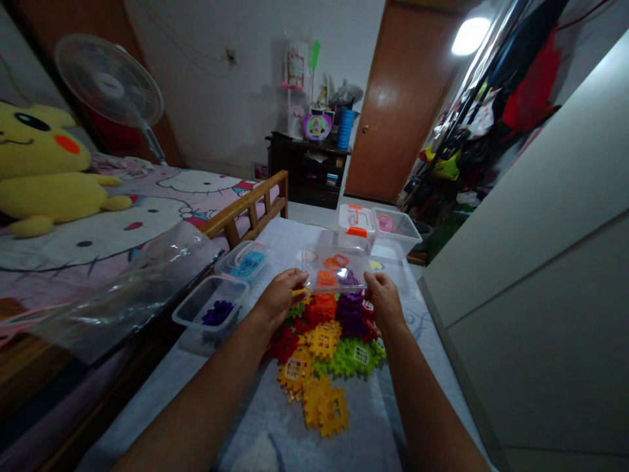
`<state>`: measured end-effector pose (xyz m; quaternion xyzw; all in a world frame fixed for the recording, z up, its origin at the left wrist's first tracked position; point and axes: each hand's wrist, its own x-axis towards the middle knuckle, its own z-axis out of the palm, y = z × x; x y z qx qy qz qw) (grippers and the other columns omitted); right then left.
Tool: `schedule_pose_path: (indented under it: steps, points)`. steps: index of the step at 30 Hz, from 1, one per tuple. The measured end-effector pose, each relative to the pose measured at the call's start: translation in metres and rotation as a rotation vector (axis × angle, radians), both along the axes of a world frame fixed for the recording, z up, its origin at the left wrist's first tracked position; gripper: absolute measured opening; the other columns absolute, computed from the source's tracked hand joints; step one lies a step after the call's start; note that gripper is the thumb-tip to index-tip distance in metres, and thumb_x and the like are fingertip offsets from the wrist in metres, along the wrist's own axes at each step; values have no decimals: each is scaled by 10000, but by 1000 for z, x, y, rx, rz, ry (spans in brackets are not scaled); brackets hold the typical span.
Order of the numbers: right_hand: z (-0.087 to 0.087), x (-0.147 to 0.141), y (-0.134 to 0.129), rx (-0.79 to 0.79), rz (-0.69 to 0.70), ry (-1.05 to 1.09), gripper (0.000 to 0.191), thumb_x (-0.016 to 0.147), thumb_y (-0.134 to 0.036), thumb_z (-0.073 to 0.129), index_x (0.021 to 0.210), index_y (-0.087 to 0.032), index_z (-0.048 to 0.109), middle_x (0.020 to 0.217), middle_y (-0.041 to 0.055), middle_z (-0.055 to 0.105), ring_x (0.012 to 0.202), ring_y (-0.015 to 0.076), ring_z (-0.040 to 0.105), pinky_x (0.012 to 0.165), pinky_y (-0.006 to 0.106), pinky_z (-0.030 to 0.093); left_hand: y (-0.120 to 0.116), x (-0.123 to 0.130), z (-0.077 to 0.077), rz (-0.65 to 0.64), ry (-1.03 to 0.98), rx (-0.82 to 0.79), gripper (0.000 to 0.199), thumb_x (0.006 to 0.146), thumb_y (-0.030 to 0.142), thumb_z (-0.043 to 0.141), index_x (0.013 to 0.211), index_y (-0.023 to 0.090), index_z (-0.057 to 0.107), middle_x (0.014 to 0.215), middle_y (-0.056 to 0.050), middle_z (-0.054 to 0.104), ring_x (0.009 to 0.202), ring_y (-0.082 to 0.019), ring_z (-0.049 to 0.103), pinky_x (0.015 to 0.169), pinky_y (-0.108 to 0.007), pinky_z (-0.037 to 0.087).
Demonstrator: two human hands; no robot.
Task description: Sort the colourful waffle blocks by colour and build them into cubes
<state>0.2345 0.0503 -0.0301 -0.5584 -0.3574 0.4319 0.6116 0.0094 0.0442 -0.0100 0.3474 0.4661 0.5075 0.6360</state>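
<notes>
at the near side, two bare forearms reach forward over a pale grey blanket with a printed pattern. the left hand point(279, 298) and the right hand point(385, 301) hold a shallow clear plastic tub point(334, 267) between them, one hand at each side. the left fingers point(295, 278) are closed narrow on the tub's left edge, and a small yellow piece point(299, 292) is just at these fingers, but i cannot tell if they pinch it. the right fingers point(373, 282) are also closed narrow on the right edge. orange and purple pieces lie inside the tub.

just below the hands, on the blanket, is a pile of interlocking plastic pieces point(322, 347) in yellow, green, red, orange and purple. left of the pile sits a small clear tub of purple pieces point(211, 309), and farther on is a small clear tub of blue pieces point(248, 261). beyond the hands stand a clear box with orange latches point(354, 226) and a clear tub with a pink piece point(388, 226).

at left, a crumpled clear plastic bag point(122, 295) lies by a wooden bed rail point(246, 204), and a yellow pikachu plush point(44, 170) lies on the bed. far away are a standing fan point(109, 80), a dark cabinet point(307, 172) and a wooden door point(403, 98).
</notes>
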Motion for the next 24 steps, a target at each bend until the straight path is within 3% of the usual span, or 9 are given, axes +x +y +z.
schedule_pose_path:
  steps: [5, 10, 17, 24]
  points:
    - [1, 7, 22, 21, 120, -11, 471, 638, -614, 776, 735, -206, 561, 521, -80, 484, 468, 92, 422, 464, 233, 339, 8, 3, 10, 141, -114, -57, 262, 633, 248, 770, 640, 173, 519, 721, 26, 519, 658, -96, 521, 614, -231, 541]
    - [0, 11, 44, -19, 160, 60, 467, 620, -610, 760, 769, -208, 576, 623, -42, 559, 495, 98, 485, 486, 241, 376, 29, 7, 5, 339, -159, -9, 247, 677, 206, 741, 622, 167, 503, 707, 32, 520, 665, -95, 517, 664, -257, 561]
    - [-8, 29, 55, -109, 170, -113, 278, 615, -403, 719, 768, -209, 590, 699, -15, 598, 586, 131, 553, 545, 266, 431, 85, 25, -7, 697, -144, -57, 273, 767, 173, 668, 591, 174, 459, 609, 54, 481, 577, -72, 492, 632, -199, 493]
    - [-19, 36, 54, -179, 188, -234, 262, 595, -368, 660, 791, -206, 597, 722, -3, 595, 630, 155, 568, 566, 281, 435, 145, 48, -31, 777, -88, -155, 255, 800, 229, 677, 660, 192, 467, 572, 59, 454, 503, -91, 477, 517, -212, 404]
